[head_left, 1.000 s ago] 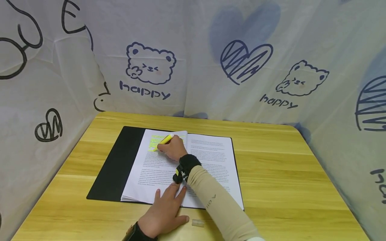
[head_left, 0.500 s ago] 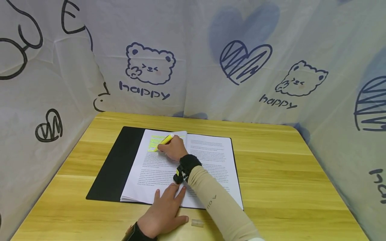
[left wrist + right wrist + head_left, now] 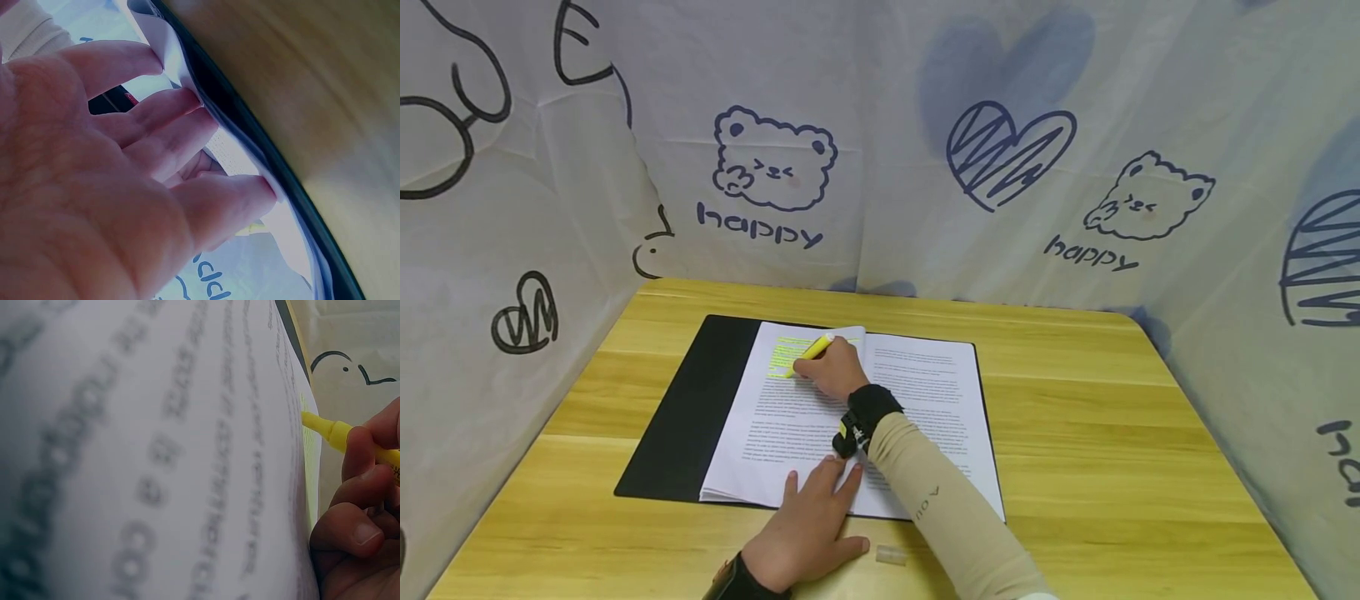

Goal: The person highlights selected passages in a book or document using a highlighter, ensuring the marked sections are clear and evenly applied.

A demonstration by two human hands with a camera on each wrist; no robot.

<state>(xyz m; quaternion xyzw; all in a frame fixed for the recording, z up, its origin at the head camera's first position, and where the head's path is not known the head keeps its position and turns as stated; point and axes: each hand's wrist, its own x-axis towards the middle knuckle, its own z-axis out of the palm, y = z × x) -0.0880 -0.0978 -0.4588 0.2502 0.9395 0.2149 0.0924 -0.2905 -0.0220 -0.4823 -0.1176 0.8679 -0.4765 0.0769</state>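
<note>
My right hand (image 3: pixel 835 372) pinches a yellow highlighter (image 3: pixel 812 353) whose tip meets the left printed page (image 3: pixel 775 433). Several lines at the top of that page carry yellow marking. In the right wrist view the highlighter (image 3: pixel 337 432) sits between thumb and curled fingers, its tip at the paper. Low on the pages, near the front edge, my left hand (image 3: pixel 808 525) rests with spread, fairly straight fingers; the thumb lies on the table. The left wrist view shows the left hand (image 3: pixel 144 156) with its fingertips at the paper's edge.
The pages lie in an open black folder (image 3: pixel 685 417) on a wooden table (image 3: pixel 1112 450). A small clear piece (image 3: pixel 891 556), perhaps a cap, lies in front of the folder by my left thumb. White printed cloth (image 3: pixel 880 250) hangs behind and at both sides.
The highlighter and my right hand have shifted very slightly to the right along the line. My left hand stays in place.
</note>
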